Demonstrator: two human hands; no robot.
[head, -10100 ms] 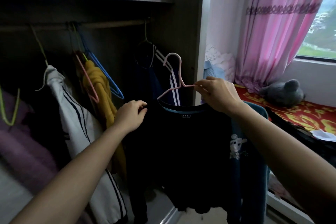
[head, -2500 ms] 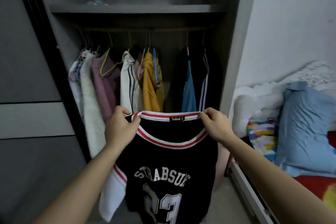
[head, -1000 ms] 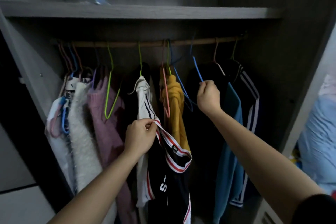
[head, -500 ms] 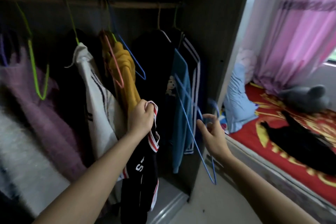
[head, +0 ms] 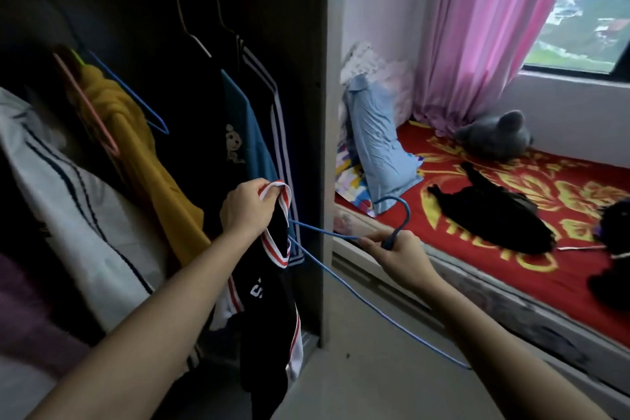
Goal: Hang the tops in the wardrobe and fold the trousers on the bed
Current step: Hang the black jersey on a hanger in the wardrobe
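Observation:
My left hand [head: 246,209] grips the red-and-white striped collar of a black jersey [head: 272,310], which hangs down in front of the wardrobe's right side. My right hand [head: 397,249] holds a blue wire hanger [head: 344,274] just below its hook, out in front of the wardrobe edge. One end of the hanger lies at the jersey's collar beside my left hand. Several tops hang on the rail inside the wardrobe [head: 320,112]. Black trousers [head: 491,211] lie spread on the red bed [head: 511,259].
A blue pillow [head: 378,143] leans at the head of the bed, and a grey plush toy [head: 494,136] sits under the pink curtain [head: 477,27]. Another dark garment [head: 613,249] lies at the bed's right edge. Free pink and blue hangers [head: 102,106] hang by the yellow top.
My right hand has carried the blue hanger away from the rail, down and right towards the bed edge. The left hand still grips the jersey collar, and my view has swung right.

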